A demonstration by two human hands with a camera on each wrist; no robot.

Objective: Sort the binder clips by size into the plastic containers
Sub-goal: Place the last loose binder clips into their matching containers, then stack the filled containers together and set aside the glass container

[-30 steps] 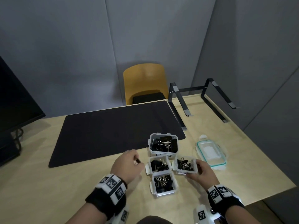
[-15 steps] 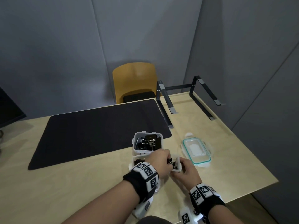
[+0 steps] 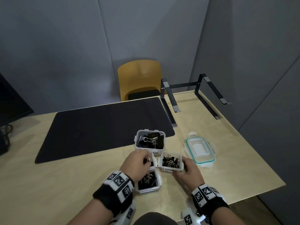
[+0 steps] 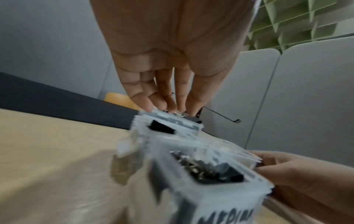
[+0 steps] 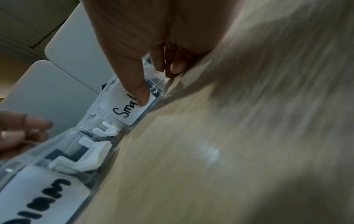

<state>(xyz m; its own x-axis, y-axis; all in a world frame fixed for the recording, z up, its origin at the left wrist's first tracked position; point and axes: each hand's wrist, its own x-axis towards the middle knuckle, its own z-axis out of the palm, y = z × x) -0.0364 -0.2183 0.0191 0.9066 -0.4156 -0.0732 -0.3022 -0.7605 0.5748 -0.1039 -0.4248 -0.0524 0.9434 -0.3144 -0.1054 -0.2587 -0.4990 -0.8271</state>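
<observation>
While gripped [image 3: 171,162], small container upright.

The table [image 3: 81,184] under my hands is pale wood, with a black mat [image 3: 97,127] on it. On both my wrists sit black bands [image 3: 217,203] carrying white blocks printed with black square patterns. The containers [image 3: 151,149] are clear plastic with white rims and white labels lettered in black; the clips [image 3: 170,161] inside are black with silver wire handles. To the right lies a clear lid [image 3: 200,150] edged in teal. Far off, the chair [image 3: 139,78] is mustard yellow against grey walls [image 3: 65,46].
</observation>
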